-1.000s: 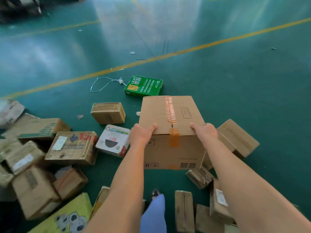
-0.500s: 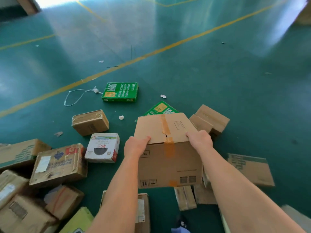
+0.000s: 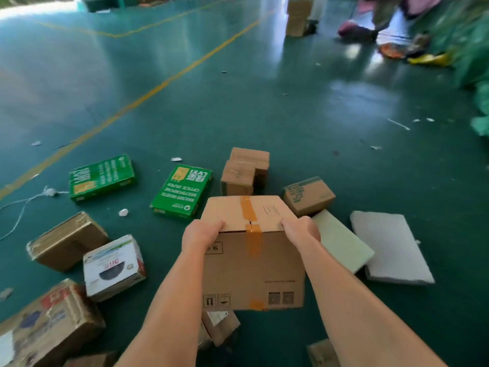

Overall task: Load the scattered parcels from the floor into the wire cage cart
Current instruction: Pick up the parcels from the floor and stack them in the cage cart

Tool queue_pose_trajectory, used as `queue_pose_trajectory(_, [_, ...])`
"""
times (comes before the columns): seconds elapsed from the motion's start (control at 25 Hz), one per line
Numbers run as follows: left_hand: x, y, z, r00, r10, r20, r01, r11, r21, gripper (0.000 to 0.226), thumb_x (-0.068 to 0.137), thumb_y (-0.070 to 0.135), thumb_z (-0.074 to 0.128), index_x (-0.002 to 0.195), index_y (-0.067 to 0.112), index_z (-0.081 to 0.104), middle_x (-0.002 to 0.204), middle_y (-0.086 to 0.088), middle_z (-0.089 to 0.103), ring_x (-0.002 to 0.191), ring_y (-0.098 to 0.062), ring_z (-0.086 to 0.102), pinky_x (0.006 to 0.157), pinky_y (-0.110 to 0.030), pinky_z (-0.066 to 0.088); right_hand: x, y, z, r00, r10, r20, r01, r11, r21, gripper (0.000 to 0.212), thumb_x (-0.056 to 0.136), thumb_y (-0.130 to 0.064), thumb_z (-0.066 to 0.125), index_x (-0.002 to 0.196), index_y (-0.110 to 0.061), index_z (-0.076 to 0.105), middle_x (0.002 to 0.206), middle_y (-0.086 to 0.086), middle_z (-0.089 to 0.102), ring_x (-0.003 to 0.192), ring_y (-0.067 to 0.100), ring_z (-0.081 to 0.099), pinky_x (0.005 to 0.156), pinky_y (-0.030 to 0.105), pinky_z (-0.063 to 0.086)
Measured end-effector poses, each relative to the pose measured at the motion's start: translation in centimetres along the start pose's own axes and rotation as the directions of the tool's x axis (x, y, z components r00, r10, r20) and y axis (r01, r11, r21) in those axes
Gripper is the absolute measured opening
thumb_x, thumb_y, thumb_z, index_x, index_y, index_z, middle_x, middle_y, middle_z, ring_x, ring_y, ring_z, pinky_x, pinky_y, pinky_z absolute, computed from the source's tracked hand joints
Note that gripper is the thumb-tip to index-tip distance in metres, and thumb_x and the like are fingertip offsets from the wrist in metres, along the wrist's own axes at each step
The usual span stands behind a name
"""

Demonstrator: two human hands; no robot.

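Biggest worry is the floor (image 3: pixel 277 115): parcels everywhere, and the big taped cardboard box (image 3: pixel 252 250) blocks the view down, so tripping looks likely. It's held up in front of the body, off the floor, left hand (image 3: pixel 201 235) and right hand (image 3: pixel 300 230) curled over its top near corners. Only a top-edge hold, so it could slip. No cart in sight. The small parcel (image 3: pixel 219 325) underfoot is sneaky.
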State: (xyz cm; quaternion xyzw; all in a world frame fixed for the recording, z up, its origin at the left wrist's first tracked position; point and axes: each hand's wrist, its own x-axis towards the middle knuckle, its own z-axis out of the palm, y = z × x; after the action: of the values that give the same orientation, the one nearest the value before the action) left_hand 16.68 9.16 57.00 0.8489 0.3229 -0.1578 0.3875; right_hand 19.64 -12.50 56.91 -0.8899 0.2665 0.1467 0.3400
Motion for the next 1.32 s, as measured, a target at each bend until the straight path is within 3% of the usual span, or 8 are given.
queue_pose_trajectory(0.08, [-2.9, 0.0, 2.0, 0.998, 0.040, 0.043, -0.043, 0.998, 0.055, 0.059, 0.089, 0.051, 0.058, 0.120, 0.001, 0.054, 0.093, -0.007, 0.055, 0.078, -0.022, 0.054, 0.076, -0.031, 0.046, -1.7, 3.8, -1.6, 0.997, 0.081, -0.012, -0.080, 0.996, 0.041, 0.032, 0.090, -0.038, 0.056, 0.109, -0.013, 0.058, 0.098, 0.005, 0.061, 0.086, 0.021, 0.058, 0.070, 0.031, 0.046])
queue_pose_trajectory(0.24, [-8.9, -0.7, 7.2, 0.991, 0.098, 0.094, -0.113, 0.980, 0.165, 0.059, 0.089, 0.051, 0.057, 0.122, 0.001, 0.053, 0.099, -0.008, 0.055, 0.088, -0.025, 0.054, 0.081, -0.034, 0.047, -4.8, 12.7, -4.4, 0.985, 0.173, -0.012, -0.171, 0.981, 0.092, 0.025, 0.089, -0.037, 0.056, 0.094, -0.012, 0.054, 0.078, 0.001, 0.053, 0.067, 0.014, 0.048, 0.053, 0.025, 0.035])
queue_pose_trajectory(0.52, [-19.8, -4.0, 16.3, 0.947, 0.136, 0.290, -0.238, 0.904, 0.355, 0.060, 0.089, 0.054, 0.055, 0.127, 0.008, 0.053, 0.123, -0.011, 0.060, 0.107, -0.027, 0.059, 0.093, -0.036, 0.050, -13.2, 29.3, -7.4, 0.920, 0.390, -0.037, -0.374, 0.904, 0.206, 0.029, 0.087, -0.040, 0.051, 0.087, -0.012, 0.060, 0.084, 0.005, 0.062, 0.077, 0.023, 0.060, 0.079, 0.035, 0.052])
queue_pose_trajectory(0.68, [-24.1, -5.5, 18.4, 0.918, 0.125, 0.375, -0.298, 0.843, 0.448, 0.052, 0.090, 0.049, 0.053, 0.125, 0.011, 0.052, 0.113, -0.008, 0.059, 0.097, -0.023, 0.057, 0.080, -0.032, 0.047, -18.0, 34.5, -7.8, 0.874, 0.484, -0.038, -0.461, 0.852, 0.247, 0.028, 0.089, -0.037, 0.051, 0.098, -0.013, 0.061, 0.082, 0.001, 0.058, 0.069, 0.017, 0.056, 0.054, 0.025, 0.042])
queue_pose_trajectory(0.8, [-26.4, -8.0, 18.8, 0.891, 0.138, 0.432, -0.362, 0.791, 0.493, 0.050, 0.089, 0.048, 0.052, 0.123, 0.011, 0.053, 0.105, -0.007, 0.057, 0.089, -0.021, 0.054, 0.077, -0.031, 0.046, -22.2, 37.0, -7.3, 0.850, 0.525, -0.045, -0.499, 0.830, 0.248, 0.031, 0.090, -0.039, 0.052, 0.105, -0.013, 0.059, 0.090, 0.002, 0.058, 0.076, 0.020, 0.057, 0.056, 0.027, 0.041])
queue_pose_trajectory(0.96, [-29.1, -12.3, 18.4, 0.846, 0.135, 0.515, -0.437, 0.730, 0.525, 0.044, 0.087, 0.044, 0.052, 0.117, 0.011, 0.052, 0.113, -0.009, 0.059, 0.099, -0.025, 0.057, 0.084, -0.033, 0.049, -28.2, 39.4, -5.0, 0.810, 0.581, -0.081, -0.546, 0.796, 0.261, 0.045, 0.088, -0.052, 0.053, 0.110, -0.013, 0.059, 0.100, 0.005, 0.062, 0.087, 0.026, 0.060, 0.066, 0.030, 0.047])
queue_pose_trajectory(1.12, [-33.0, -16.0, 17.5, 0.825, 0.112, 0.554, -0.456, 0.711, 0.536, 0.033, 0.084, 0.041, 0.057, 0.100, 0.013, 0.057, 0.082, -0.003, 0.056, 0.072, -0.016, 0.053, 0.059, -0.027, 0.041, -34.2, 41.6, -3.8, 0.762, 0.636, -0.118, -0.608, 0.767, 0.207, 0.040, 0.091, -0.036, 0.053, 0.121, -0.010, 0.058, 0.123, 0.011, 0.060, 0.107, 0.030, 0.059, 0.074, 0.028, 0.043])
queue_pose_trajectory(1.32, [-38.8, -18.3, 17.0, 0.804, 0.137, 0.579, -0.514, 0.650, 0.560, 0.029, 0.082, 0.045, 0.061, 0.091, 0.017, 0.062, 0.080, -0.001, 0.061, 0.068, -0.013, 0.057, 0.053, -0.024, 0.041, -41.2, 44.9, -3.8, 0.724, 0.682, -0.102, -0.646, 0.723, 0.243, 0.047, 0.090, -0.036, 0.051, 0.129, -0.010, 0.055, 0.131, 0.010, 0.057, 0.114, 0.029, 0.057, 0.083, 0.030, 0.044])
